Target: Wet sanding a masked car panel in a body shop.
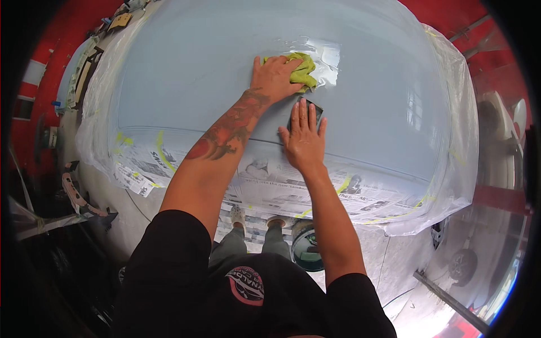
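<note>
Bucket (309, 258) by the person's feet; beyond it, taped newspaper (271, 176) edges a blue-grey panel (180, 67). Right hand (304, 135), flat with fingers straight, presses a dark pad (319, 108) on the panel; its long axis seems to run near to far, mostly covered. Slightly farther and left, the left hand (275, 76), fingers half-curled, grips a crumpled green cloth (305, 72), without clear direction, beside a shiny wet patch (328, 63).

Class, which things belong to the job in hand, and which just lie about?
Belonging: yellow-green cloth under the left hand; dark pad under the right hand; grey panel; newspaper and plastic sheeting around it; probably the bucket.

Seemingly lying about: curved part, left; metal bar, lower right.
</note>
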Motion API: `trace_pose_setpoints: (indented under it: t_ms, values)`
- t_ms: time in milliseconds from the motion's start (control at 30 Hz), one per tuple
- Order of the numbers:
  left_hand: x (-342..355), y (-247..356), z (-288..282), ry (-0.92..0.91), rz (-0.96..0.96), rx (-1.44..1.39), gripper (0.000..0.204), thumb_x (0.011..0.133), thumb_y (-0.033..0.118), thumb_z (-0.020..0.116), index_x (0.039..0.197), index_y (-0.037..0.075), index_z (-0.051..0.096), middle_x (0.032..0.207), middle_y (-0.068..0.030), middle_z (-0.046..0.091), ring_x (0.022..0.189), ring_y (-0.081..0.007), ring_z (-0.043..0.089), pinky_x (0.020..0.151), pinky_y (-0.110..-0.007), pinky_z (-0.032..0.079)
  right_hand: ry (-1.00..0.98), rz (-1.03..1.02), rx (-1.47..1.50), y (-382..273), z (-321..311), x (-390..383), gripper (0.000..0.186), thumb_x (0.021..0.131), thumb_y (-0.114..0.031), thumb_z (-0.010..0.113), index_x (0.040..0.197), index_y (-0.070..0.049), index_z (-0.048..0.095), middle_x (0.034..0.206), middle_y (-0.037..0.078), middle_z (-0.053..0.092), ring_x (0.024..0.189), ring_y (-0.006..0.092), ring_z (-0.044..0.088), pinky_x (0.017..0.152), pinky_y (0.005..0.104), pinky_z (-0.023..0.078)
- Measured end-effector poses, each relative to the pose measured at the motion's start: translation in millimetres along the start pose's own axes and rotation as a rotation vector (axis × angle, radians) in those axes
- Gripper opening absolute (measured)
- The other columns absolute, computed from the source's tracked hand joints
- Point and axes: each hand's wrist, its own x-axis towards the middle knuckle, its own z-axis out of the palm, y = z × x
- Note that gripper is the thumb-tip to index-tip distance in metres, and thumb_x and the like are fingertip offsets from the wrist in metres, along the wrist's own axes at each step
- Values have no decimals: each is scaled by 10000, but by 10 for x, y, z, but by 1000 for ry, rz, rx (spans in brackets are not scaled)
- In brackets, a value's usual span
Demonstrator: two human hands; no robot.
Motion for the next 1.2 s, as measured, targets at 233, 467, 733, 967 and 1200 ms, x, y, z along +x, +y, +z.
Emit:
trace_pose_setpoints:
  t_ms: [233, 467, 733, 967, 1200]
  values:
    - [-969, -649, -176, 156, 54, -242, 552, 737, 354, 765, 1249, 210, 620, 1230, -73, 607, 1223, -284, 522, 1069, -533, 348, -76, 616, -24, 2185, -362, -559, 740, 1017, -537, 299, 1561, -79, 95, 1637, 100, 79, 1509, 290, 57, 1164, 587, 73]
    - [-854, 1208, 405, 85, 506, -281, 515, 691, 247, 784, 1184, 272, 636, 1208, -37, 590, 1152, -264, 546, 937, -449, 443, -19, 590, -1, 2372, -203, -612, 738, 1016, -547, 291, 1567, -103, 82, 1639, 96, 62, 1509, 298, 48, 1163, 587, 83]
    - [-1308, 246, 69, 101, 502, -378, 448, 693, 237, 809, 1117, 267, 668, 1139, -43, 625, 1064, -254, 605, 911, -422, 475, -142, 461, -63, 1933, -298, -731, 705, 1027, -517, 281, 1569, -116, 73, 1642, 80, 51, 1511, 289, 40, 1166, 585, 67]
    - [-1233, -1781, -531, 280, -151, -108, 571, 803, 337, 747, 1323, 181, 570, 1245, -160, 576, 1137, -352, 561, 966, -463, 447, -66, -45, -32, -667, 101, -258, 664, 1001, -447, 374, 1525, -56, 258, 1623, 91, 165, 1495, 282, 144, 1189, 536, 97]
    - [-1577, -2355, -512, 244, -278, 25, 723, 897, 489, 612, 1503, 210, 333, 1410, -214, 395, 1323, -381, 376, 1081, -623, 249, -139, -268, 48, -1760, 259, -238, 599, 1014, -415, 342, 1513, -88, 297, 1600, 73, 244, 1477, 265, 212, 1185, 552, 128]
